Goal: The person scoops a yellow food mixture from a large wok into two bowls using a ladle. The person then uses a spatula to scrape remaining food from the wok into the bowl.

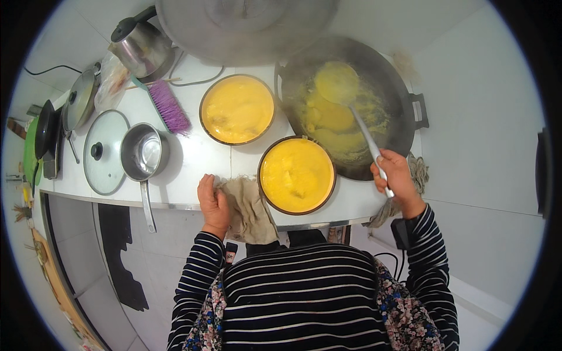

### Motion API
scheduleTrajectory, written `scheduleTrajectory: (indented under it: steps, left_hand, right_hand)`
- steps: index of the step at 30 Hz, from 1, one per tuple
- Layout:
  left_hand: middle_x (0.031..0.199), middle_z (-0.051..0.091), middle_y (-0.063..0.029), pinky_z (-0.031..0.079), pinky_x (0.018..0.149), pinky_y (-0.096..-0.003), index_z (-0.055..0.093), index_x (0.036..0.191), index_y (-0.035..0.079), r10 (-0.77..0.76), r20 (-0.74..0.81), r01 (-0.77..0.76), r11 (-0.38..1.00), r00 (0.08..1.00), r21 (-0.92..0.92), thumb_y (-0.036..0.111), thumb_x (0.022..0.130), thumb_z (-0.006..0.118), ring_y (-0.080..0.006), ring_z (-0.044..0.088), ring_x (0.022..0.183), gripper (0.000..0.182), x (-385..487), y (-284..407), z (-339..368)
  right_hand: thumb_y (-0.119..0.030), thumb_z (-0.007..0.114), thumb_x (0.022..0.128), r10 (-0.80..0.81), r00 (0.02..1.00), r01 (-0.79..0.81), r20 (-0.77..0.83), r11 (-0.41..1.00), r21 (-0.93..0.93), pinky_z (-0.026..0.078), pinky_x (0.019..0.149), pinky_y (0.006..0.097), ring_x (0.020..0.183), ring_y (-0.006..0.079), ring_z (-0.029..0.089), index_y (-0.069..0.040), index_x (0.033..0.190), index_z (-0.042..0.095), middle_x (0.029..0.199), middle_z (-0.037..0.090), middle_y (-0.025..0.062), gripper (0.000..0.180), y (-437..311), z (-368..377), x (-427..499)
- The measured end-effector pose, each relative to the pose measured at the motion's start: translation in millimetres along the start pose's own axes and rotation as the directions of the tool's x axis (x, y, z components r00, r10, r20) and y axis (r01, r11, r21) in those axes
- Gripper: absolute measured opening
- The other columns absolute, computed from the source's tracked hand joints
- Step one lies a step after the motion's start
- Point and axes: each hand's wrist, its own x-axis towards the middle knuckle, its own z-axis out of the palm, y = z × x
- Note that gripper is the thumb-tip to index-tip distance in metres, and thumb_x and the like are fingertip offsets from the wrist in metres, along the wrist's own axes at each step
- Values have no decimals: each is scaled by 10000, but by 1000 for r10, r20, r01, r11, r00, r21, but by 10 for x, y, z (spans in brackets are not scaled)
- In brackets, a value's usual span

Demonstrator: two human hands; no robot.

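My right hand [395, 177] is closed around the handle of a large metal ladle [364, 131], whose round bowl lies in a steaming wok [397, 131] with yellow liquid and pieces of food in it. Two dark-rimmed bowls stand left of the wok, both filled with thick yellow food: a nearer bowl [297, 175] by the counter's front edge and a farther bowl [237, 109]. My left hand [214, 204] is at the counter edge, beside a beige cloth [248, 210] that hangs over it; whether it touches the cloth I cannot tell.
Left on the white counter [193, 175] are a saucepan [145, 151], its handle past the front edge, a glass lid [105, 153], a purple-bristled brush [169, 107], an electric kettle [142, 44] and a lidded pan [79, 101]. A large lid [246, 30] is behind the bowls. A grey cloth [382, 213] hangs at right.
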Motion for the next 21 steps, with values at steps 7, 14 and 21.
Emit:
scheduleTrajectory:
  steps: [7,14,21]
  left_hand:
    - [1303,495,-216,227,1133,-531,488,1275,-10,72,47,-77,991,996,114,-10,780,508,-398,431,1268,495,-50,204,-6]
    - [893,658,-62,494,683,-258,604,1074,-22,-321,329,447,772,888,-452,121,952,519,-131,619,787,207,-366,776,-107]
    - [784,666,-61,498,644,-256,624,1016,6,-298,820,852,366,488,-374,247,992,526,-142,642,698,261,-358,957,102]
  right_hand:
    - [-133,520,906,-105,934,-52,-341,905,-423,378,374,308,407,163,458,52,991,623,687,560,83,229,873,-1123,1130]
    - [-120,535,879,-225,962,227,157,329,-917,397,461,360,499,209,501,-4,851,601,680,568,81,137,1581,-1217,1624]
    - [-67,452,934,127,984,-71,128,924,-375,388,367,343,405,154,449,13,828,487,622,495,82,137,1003,-408,969]
